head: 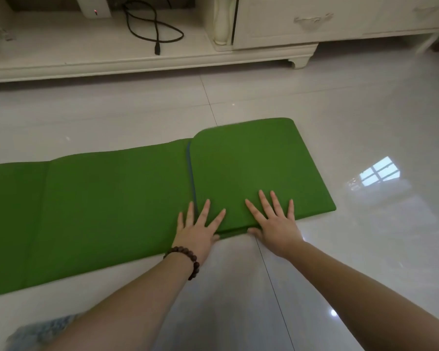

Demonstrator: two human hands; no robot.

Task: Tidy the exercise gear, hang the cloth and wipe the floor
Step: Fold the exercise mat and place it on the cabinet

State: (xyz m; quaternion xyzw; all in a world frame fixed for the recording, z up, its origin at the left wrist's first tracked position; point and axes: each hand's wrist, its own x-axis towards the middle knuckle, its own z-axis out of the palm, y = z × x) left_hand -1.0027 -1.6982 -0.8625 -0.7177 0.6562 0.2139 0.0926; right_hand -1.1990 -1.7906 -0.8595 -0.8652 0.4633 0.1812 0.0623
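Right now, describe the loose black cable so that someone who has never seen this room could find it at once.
Look beyond the green exercise mat to the low cream TV cabinet along the wall. On its open shelf, left of the carved pillar, lies the black cable, looped in a loose figure of eight with its plug end pointing toward the shelf's front edge. It is the only dark thing on that pale shelf.

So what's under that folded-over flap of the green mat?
Another layer of the same green mat, with a blue edge peeking out. Both hands press on top; beneath the flap is otherwise hidden.
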